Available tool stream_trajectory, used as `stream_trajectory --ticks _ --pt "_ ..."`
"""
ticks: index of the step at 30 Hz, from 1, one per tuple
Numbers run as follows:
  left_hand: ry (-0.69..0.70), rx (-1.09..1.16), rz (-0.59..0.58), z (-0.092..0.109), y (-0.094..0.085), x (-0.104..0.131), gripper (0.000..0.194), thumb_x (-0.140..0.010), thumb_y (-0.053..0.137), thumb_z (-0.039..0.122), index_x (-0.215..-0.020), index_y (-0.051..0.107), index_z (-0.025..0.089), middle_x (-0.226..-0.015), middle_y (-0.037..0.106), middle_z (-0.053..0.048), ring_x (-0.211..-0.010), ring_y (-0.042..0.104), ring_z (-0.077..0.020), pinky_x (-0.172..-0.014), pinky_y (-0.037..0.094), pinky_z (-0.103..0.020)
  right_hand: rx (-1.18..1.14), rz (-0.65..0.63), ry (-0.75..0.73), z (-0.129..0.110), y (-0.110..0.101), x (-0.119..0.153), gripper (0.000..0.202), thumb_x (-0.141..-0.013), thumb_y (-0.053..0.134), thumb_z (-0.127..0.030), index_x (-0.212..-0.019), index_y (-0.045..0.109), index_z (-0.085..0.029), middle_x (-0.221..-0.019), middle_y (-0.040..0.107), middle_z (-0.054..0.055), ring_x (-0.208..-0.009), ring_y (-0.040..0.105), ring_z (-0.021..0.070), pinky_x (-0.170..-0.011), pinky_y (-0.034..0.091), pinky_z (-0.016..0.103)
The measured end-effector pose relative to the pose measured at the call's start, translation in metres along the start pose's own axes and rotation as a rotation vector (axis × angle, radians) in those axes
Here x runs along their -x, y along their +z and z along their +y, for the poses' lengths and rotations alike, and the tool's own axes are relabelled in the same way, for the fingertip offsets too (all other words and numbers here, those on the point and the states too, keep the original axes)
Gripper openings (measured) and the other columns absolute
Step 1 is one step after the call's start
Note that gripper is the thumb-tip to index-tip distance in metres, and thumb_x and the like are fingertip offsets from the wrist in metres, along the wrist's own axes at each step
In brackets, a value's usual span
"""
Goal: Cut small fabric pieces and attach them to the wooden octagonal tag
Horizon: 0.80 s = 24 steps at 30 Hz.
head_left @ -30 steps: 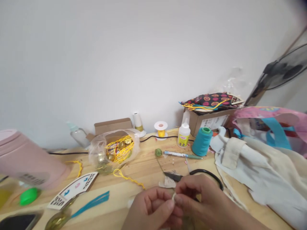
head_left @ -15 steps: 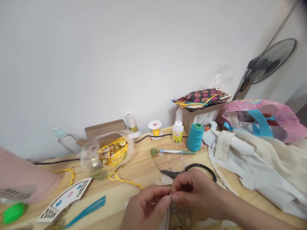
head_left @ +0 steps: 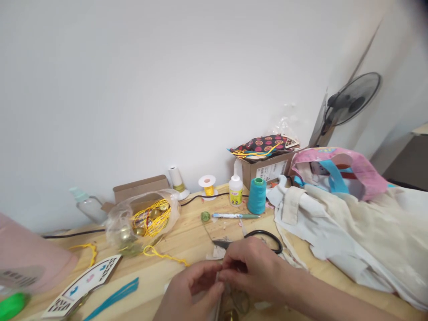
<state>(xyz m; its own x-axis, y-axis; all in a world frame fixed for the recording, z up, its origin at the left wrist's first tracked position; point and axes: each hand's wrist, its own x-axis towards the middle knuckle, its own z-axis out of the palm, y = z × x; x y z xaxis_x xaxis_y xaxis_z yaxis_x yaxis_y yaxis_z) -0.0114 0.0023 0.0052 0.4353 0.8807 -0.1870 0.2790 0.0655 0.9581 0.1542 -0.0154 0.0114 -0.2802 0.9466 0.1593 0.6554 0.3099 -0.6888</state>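
- The left hand [head_left: 189, 292] and the right hand [head_left: 256, 267] are together at the near side of the table [head_left: 157, 290], fingertips touching.
- Anything between the fingertips is too small to see, so it is hard to tell if they grip it.
- Just below the fingertips, a gold thing [head_left: 231, 315] peeks up at the near edge.
- The scissors [head_left: 267, 235] lie just past the right hand, which hides part of them.
- A yellow cord [head_left: 163, 255] lies near the left hand, on its far side.
- Farther back are a green ball [head_left: 205, 216], a pen [head_left: 234, 216] and, to the right, blue thread [head_left: 257, 198].
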Motion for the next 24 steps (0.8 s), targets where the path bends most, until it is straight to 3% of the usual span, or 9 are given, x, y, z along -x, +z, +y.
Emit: stream_trajectory --ticks 10,16,21,24 --pt "0.022 0.027 -0.048 0.008 0.001 0.008 0.009 -0.066 0.063 0.020 -0.069 0.070 0.015 -0.068 0.071 -0.003 -0.066 0.060 -0.0164 -0.063 0.044 -0.023 0.053 -0.023 -0.102 0.001 -0.002 0.001 0.009 -0.071 0.060 -0.022 -0.067 0.066 -0.017 -0.057 0.061 -0.002 -0.051 0.048 0.0096 -0.048 0.030 0.018" --pt "-0.032 0.059 -0.015 0.008 0.002 0.008 0.028 -0.069 0.060 0.039 -0.070 0.069 0.013 -0.063 0.068 -0.004 -0.061 0.059 -0.0161 -0.062 0.046 -0.027 0.013 0.070 -0.078 0.003 0.002 -0.002 0.026 -0.081 0.046 -0.020 -0.061 0.062 -0.015 -0.049 0.049 -0.005 -0.047 0.039 0.0088 -0.043 0.027 0.018" --pt "-0.057 -0.068 0.047 0.015 -0.013 0.012 0.030 -0.065 0.062 0.042 -0.062 0.068 0.012 -0.052 0.061 -0.001 -0.051 0.050 -0.0114 -0.053 0.039 -0.022 -0.025 0.145 -0.070 0.007 0.006 -0.004 0.025 -0.083 0.044 -0.023 -0.064 0.058 -0.015 -0.053 0.048 -0.005 -0.050 0.040 0.0099 -0.045 0.030 0.019" --pt "-0.153 -0.168 -0.017 0.016 -0.025 0.019 0.029 -0.061 0.065 0.041 -0.054 0.066 0.012 -0.047 0.059 0.000 -0.043 0.047 -0.0100 -0.047 0.038 -0.022 -0.031 0.149 -0.083 0.007 0.005 -0.002 0.021 -0.082 0.045 -0.022 -0.067 0.059 -0.016 -0.054 0.051 -0.004 -0.050 0.042 0.0101 -0.045 0.031 0.020"
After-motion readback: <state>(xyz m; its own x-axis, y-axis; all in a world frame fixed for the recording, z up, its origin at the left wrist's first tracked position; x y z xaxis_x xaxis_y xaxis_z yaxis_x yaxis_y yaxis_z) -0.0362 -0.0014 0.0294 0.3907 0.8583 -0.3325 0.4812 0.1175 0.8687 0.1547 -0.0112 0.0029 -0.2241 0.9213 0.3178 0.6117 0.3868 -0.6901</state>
